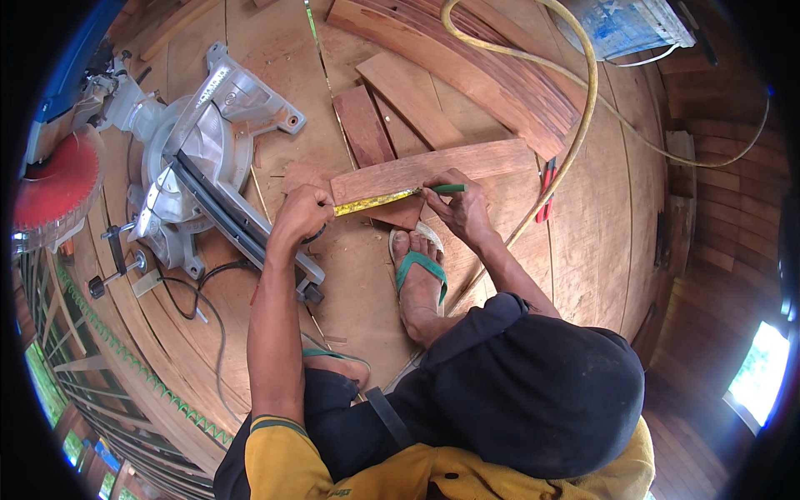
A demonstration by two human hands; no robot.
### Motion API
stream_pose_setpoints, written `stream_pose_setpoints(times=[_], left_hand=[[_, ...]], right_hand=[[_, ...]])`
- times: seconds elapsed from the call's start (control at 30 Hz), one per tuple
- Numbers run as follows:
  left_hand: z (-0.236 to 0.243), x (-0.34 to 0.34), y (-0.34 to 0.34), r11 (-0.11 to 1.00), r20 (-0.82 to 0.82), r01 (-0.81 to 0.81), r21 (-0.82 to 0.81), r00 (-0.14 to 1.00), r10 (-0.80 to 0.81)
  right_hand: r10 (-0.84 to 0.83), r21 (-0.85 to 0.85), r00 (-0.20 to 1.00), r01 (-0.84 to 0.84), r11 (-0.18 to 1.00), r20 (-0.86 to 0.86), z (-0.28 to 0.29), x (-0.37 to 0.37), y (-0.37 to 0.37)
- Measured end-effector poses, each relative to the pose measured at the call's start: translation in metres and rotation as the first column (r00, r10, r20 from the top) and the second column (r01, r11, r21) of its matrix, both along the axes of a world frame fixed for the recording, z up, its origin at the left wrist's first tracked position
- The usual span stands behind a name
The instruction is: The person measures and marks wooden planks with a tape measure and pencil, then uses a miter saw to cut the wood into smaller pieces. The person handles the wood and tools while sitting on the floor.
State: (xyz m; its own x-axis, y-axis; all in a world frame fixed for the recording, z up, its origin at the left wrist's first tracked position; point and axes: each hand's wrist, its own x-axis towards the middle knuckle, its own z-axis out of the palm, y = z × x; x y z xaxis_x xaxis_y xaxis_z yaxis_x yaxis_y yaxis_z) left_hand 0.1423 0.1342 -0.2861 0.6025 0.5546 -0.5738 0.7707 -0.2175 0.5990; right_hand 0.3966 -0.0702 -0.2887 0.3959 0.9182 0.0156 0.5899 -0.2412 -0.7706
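A yellow tape measure blade (375, 202) is stretched along the near edge of a slightly curved reddish wooden board (433, 171). My left hand (305, 213) is closed on the blade's left end, at the board's left end; the tape's case does not show. In my right hand (463, 210) the fingers pinch a slim green pencil (451, 188), its dark tip at the blade's right end. The board rests across other wood pieces, just beyond my sandalled foot (419, 279).
To the left stands a miter saw (196, 154) with a red blade guard (58, 187). Curved boards (467, 62) lie stacked at the back. A yellow hose (590, 92) loops over the right side, near red-handled pliers (546, 190). A blue-white bucket (621, 29) stands far right.
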Motion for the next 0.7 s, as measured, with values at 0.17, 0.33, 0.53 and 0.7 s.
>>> stream_pose_setpoints(times=[0.17,0.33,0.53,0.7], left_hand=[[0.000,0.001,0.000,0.999,0.003,0.019,0.031,1.000,-0.019],[0.002,0.002,0.000,1.000,-0.010,0.007,0.011,1.000,-0.006],[0.000,0.001,0.001,1.000,-0.006,0.010,0.007,1.000,-0.010],[-0.003,-0.001,0.000,1.000,0.015,0.018,0.020,1.000,-0.018]], right_hand=[[0.011,0.050,0.999,-0.010,0.999,-0.030,-0.006,0.003,0.000],[0.014,0.050,0.999,-0.013,0.999,-0.029,-0.009,0.004,-0.001],[0.014,0.031,0.999,-0.013,0.999,-0.050,-0.002,0.004,0.002],[0.014,0.020,0.997,-0.012,1.000,-0.081,-0.004,0.005,0.003]])
